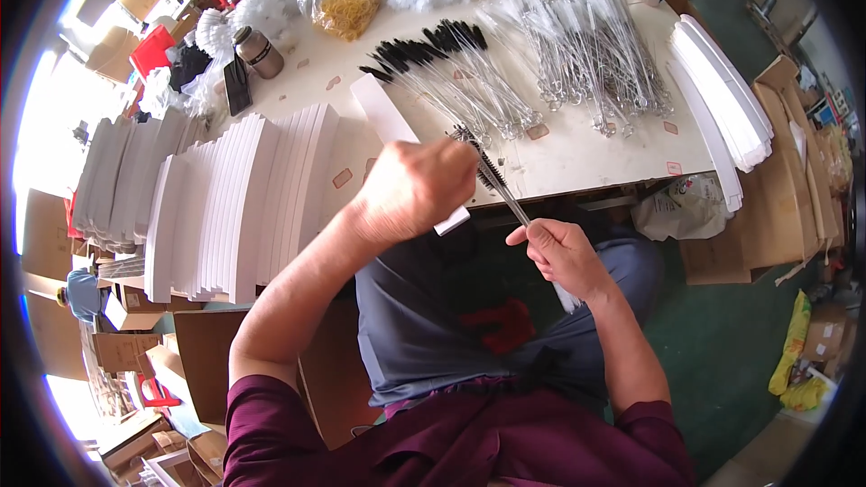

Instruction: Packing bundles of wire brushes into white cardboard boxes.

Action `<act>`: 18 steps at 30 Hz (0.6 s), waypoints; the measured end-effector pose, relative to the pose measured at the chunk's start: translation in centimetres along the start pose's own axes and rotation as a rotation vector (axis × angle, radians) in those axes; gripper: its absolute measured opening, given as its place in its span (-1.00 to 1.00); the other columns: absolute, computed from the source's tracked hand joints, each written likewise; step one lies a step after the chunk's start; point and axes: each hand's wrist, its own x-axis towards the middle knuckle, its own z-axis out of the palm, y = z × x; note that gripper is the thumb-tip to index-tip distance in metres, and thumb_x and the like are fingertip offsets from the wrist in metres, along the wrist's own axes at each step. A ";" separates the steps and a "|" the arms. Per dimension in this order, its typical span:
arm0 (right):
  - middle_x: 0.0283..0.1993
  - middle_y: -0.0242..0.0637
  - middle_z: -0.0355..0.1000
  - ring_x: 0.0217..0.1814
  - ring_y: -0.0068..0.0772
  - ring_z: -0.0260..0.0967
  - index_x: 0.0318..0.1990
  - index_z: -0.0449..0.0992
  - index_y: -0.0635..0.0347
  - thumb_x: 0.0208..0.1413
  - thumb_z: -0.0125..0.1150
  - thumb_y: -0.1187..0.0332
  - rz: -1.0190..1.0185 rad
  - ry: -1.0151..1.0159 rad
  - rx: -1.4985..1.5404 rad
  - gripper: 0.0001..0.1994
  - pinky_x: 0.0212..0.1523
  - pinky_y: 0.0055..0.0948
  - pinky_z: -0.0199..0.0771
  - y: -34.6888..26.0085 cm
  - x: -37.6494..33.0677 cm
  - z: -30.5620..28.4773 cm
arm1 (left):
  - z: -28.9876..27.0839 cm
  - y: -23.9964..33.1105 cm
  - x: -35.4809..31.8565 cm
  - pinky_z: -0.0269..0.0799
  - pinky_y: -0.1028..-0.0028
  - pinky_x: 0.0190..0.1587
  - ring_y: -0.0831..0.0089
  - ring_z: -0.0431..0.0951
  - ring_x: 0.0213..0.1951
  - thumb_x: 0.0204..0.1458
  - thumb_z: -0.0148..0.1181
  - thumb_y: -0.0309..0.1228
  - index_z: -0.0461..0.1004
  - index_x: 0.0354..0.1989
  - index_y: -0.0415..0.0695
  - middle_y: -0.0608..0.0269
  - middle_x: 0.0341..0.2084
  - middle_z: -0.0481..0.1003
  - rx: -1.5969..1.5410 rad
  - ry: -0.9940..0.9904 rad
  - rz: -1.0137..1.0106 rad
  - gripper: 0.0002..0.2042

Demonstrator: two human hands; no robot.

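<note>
A white card strip (390,131) is gripped in the closed left hand (413,188); a black-bristled wire brush (494,182) is pinched by the right hand (561,252), forearms converging.

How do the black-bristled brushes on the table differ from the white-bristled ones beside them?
The black-bristled brushes have dark heads; the white-bristled brushes have pale ones. The black pile fans out with heads pointing up-left, while the white pile lies more upright in the picture, further toward the person's right. The white pile looks larger than the black one. Both have thin twisted-wire handles with loop ends and rest loose on the white table.
</note>
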 end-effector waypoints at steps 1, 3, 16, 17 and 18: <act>-0.56 -0.67 0.10 -0.54 -0.84 -0.01 -0.06 0.60 0.29 0.50 0.00 0.07 -0.003 0.014 -0.028 -0.58 -0.58 -0.70 0.01 0.1 -0.1 0.1 | 0.3 0.4 -0.3 0.56 0.36 -0.45 0.25 0.63 -0.51 -0.01 0.35 -0.57 0.53 -0.33 -0.17 0.18 -0.53 0.55 0.032 -0.040 0.052 -0.88; -0.57 -0.68 0.09 -0.55 -0.84 -0.02 -0.08 0.61 0.30 0.49 0.02 0.07 -0.029 0.043 -0.034 -0.58 -0.58 -0.69 -0.01 0.4 -0.3 0.0 | 0.5 1.1 -1.0 0.54 0.32 -0.47 0.23 0.61 -0.52 -0.01 0.36 -0.57 0.54 -0.32 -0.18 0.19 -0.51 0.56 0.018 -0.052 0.105 -0.88; -0.61 -0.67 0.08 -0.58 -0.83 -0.05 -0.17 0.62 0.31 0.48 0.06 0.15 -0.024 0.177 -0.099 -0.63 -0.59 -0.64 -0.04 2.0 -2.2 -0.5 | 4.1 -3.1 -2.2 0.62 0.11 -0.14 -0.12 0.70 -0.27 -0.09 0.45 0.16 0.45 -0.21 -0.47 -0.23 -0.41 0.63 0.245 -0.178 -1.004 -0.24; -0.61 -0.67 0.09 -0.58 -0.83 -0.05 -0.18 0.63 0.31 0.48 0.06 0.16 -0.025 0.181 -0.102 -0.63 -0.59 -0.64 -0.04 2.4 -2.2 -0.4 | 4.5 -3.1 -2.1 0.62 0.11 -0.14 -0.12 0.70 -0.27 -0.09 0.45 0.16 0.45 -0.21 -0.47 -0.23 -0.41 0.63 0.244 -0.180 -1.007 -0.24; -0.61 -0.67 0.09 -0.58 -0.83 -0.05 -0.18 0.63 0.30 0.48 0.06 0.16 -0.026 0.182 -0.105 -0.63 -0.59 -0.63 -0.03 2.6 -2.3 -0.4 | 4.8 -3.0 -1.9 0.62 0.12 -0.11 -0.11 0.70 -0.25 -0.09 0.45 0.10 0.44 -0.18 -0.48 -0.24 -0.38 0.63 0.227 -0.152 -1.044 -0.28</act>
